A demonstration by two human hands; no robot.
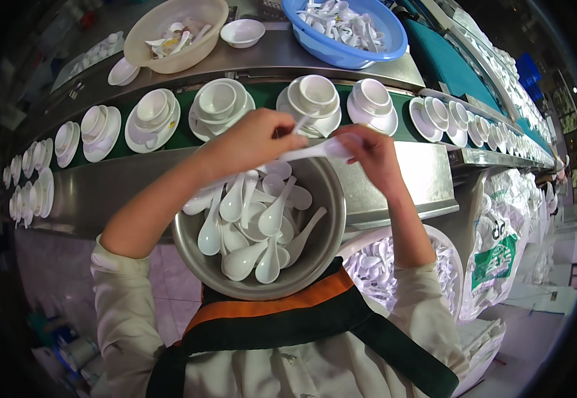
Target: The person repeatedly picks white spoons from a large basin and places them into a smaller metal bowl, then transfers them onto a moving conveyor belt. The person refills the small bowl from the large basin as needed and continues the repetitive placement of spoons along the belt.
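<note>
1. The left hand (252,140) hovers over the far rim of a round grey metal bowl (328,239), its fingers curled shut around the handle of a white ceramic soup spoon (299,125) that pokes up past the knuckles.
2. The right hand (371,154) is just to the right of it, thumb and fingers pinched on one end of a second white soup spoon (308,152), which lies level between the two hands above the bowl.
3. The metal bowl sits close in front of the person's chest and holds a loose heap of white soup spoons (252,222) with handles pointing every way.
4. Just beyond the hands, a green conveyor belt (265,95) runs from left to right and carries a row of white saucer-and-cup sets (315,99), one after another.
5. On the steel shelf beyond the belt, a beige plastic basin (177,30) stands at the left with a few white pieces inside, a small white bowl (243,32) beside it, and a blue plastic basin (345,30) of white spoons to the right.
6. Near right, below the bowl, a white basket (378,262) is filled with more white spoons.
</note>
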